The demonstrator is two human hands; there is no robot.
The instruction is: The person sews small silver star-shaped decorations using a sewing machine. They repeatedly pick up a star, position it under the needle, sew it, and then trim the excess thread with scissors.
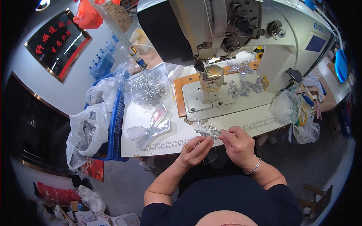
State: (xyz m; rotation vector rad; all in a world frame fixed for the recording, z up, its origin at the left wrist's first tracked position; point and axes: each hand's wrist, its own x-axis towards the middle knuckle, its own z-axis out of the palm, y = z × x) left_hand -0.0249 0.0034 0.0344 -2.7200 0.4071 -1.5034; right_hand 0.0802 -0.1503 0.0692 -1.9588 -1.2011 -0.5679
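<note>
The white counter (pixel 175 130) spreads in front of me, its near edge curving just beneath my hands; my forearms come in over that edge from my side. Beyond my hands the big white sewing machine (pixel 273 49) takes up the far side, its metal post (pixel 211 83) standing straight ahead of them, with a small stretch of pale surface between post and fingers. To the left of my hands, well apart, the blue crate (pixel 115 130) walls off that side. Nearer, a clear bag of silvery pieces (pixel 147 88) lies ahead and left, and a clear bow-shaped piece (pixel 151 126) sits left of my left hand, a strip of white counter between them. A crumpled clear bag (pixel 284 107) bounds the right, beyond my right hand. More silvery pieces (pixel 245 86) rest beside the post, ahead and right.

My left hand (pixel 197 150) and right hand (pixel 238 145) are close together, fingers drawn narrow, both pinching one silvery piece (pixel 207 130) over the counter's near edge. Its long axis runs roughly left to right, tipping slightly down toward my right. The right end sits in my right fingertips; the left end pokes past my left ones, and its glittery part fans up toward the machine.
</note>
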